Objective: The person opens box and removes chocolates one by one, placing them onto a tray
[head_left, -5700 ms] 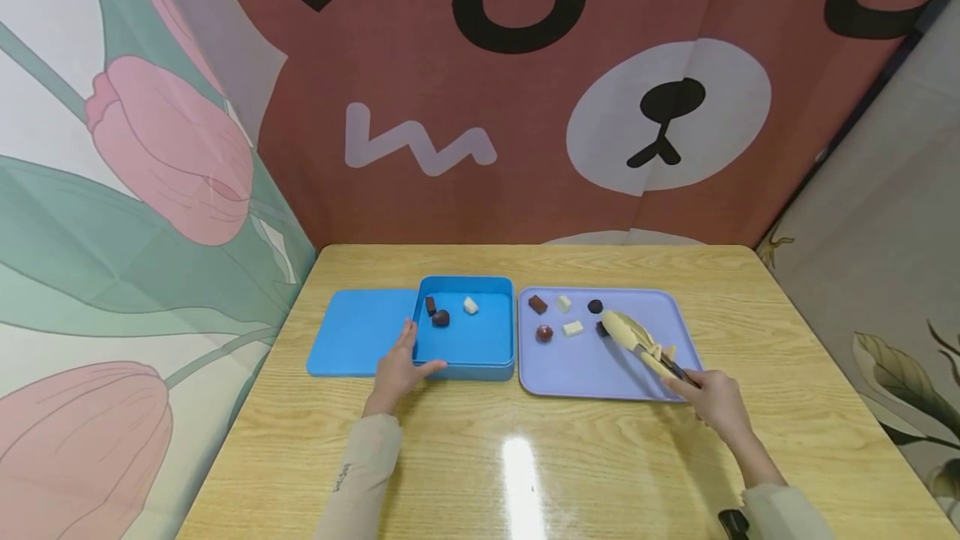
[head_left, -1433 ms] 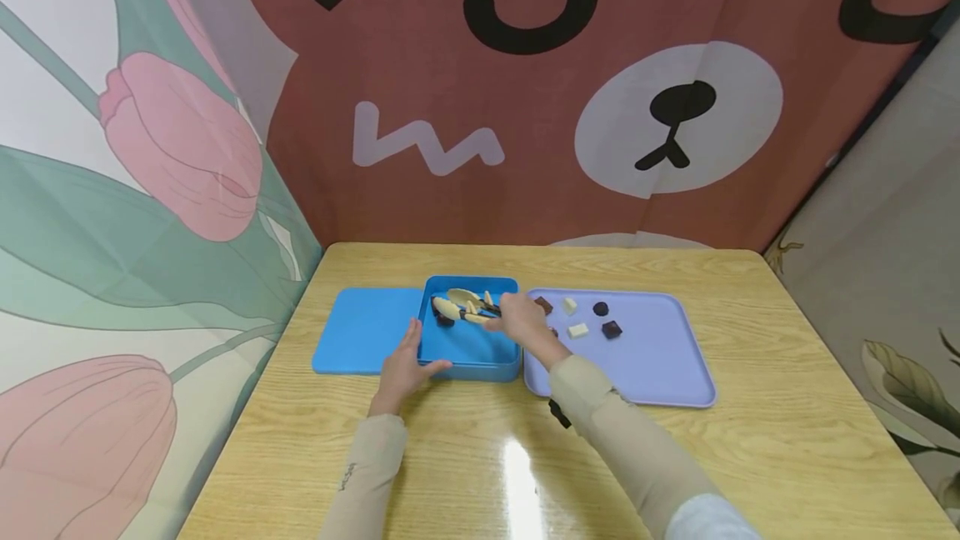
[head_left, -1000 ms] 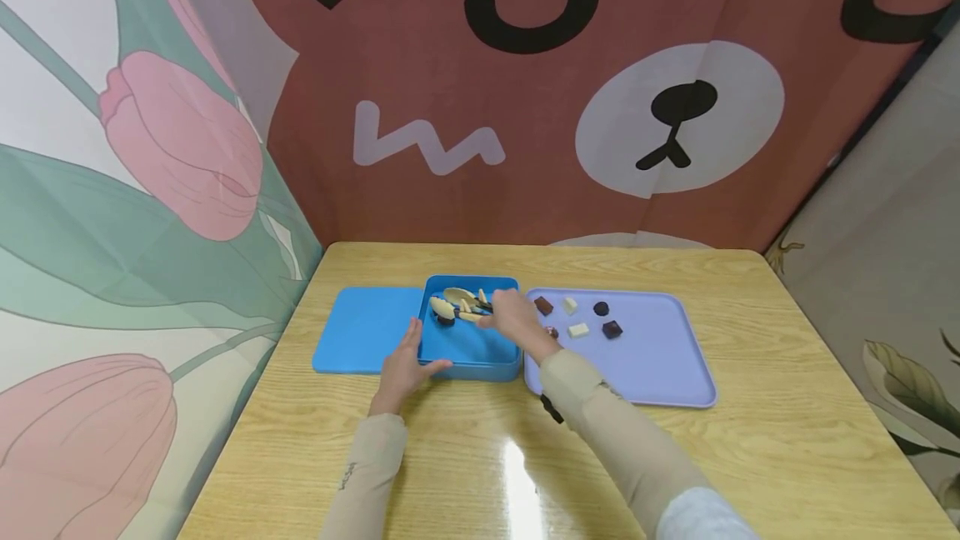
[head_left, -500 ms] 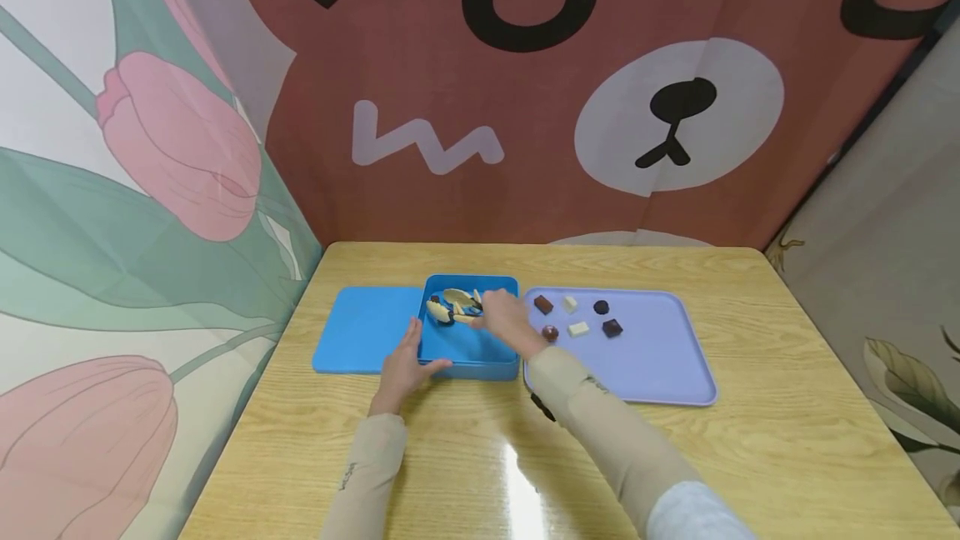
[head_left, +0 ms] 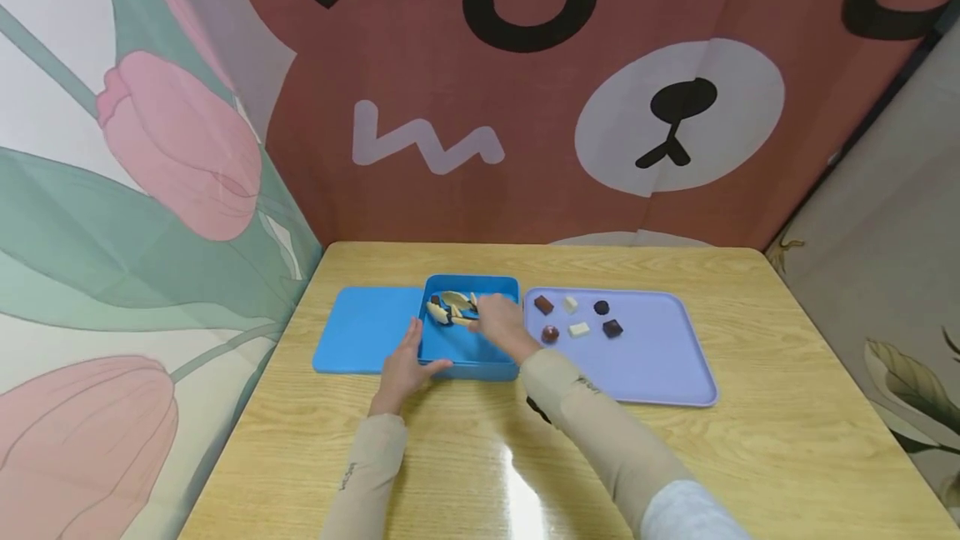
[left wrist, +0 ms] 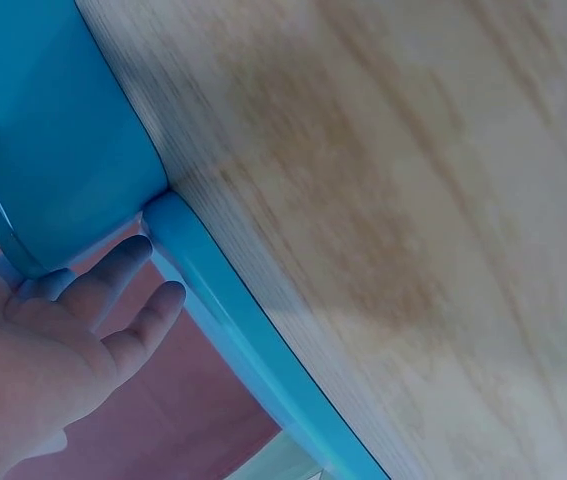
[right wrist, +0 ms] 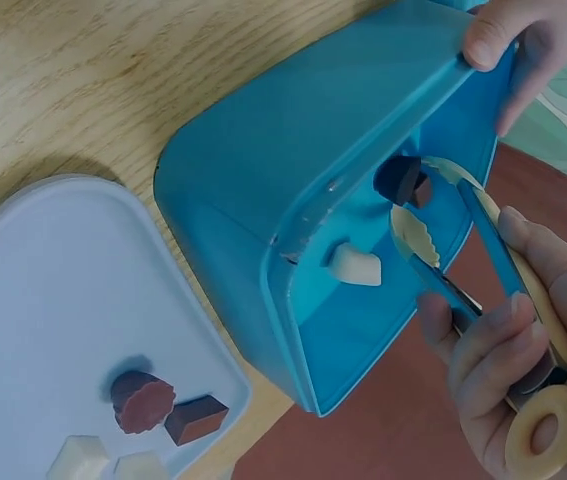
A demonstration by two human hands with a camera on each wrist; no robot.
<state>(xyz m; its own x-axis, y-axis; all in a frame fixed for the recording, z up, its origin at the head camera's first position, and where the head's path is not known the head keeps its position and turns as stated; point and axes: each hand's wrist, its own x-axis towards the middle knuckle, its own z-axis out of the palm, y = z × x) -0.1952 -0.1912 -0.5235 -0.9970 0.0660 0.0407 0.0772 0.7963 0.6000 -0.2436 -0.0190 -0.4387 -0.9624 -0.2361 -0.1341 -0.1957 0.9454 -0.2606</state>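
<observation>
My right hand (head_left: 501,325) grips a pair of tongs (right wrist: 523,262) with cream scalloped heads, held inside the blue box (head_left: 468,371). The spread tong heads lie close to a dark round chocolate (right wrist: 396,180) and a brown chocolate block (right wrist: 421,190); whether they touch is unclear. A white chocolate (right wrist: 355,265) sits in the box nearer the right wrist camera; the tongs and hand hide it in the head view. My left hand (head_left: 400,372) rests against the box's near left corner, thumb along the front rim and fingers fairly straight along the left side.
A lavender tray (head_left: 645,373) right of the box holds several chocolates, among them a brown block (head_left: 543,305), a round brown one (head_left: 550,333) and a white one (head_left: 578,329). A flat blue lid (head_left: 367,330) lies left of the box. Printed curtains surround the wooden table (head_left: 450,473).
The right hand has carried the tongs left from above the tray into the box. During the last second they shift slightly further left and toward me. The left hand keeps its place.
</observation>
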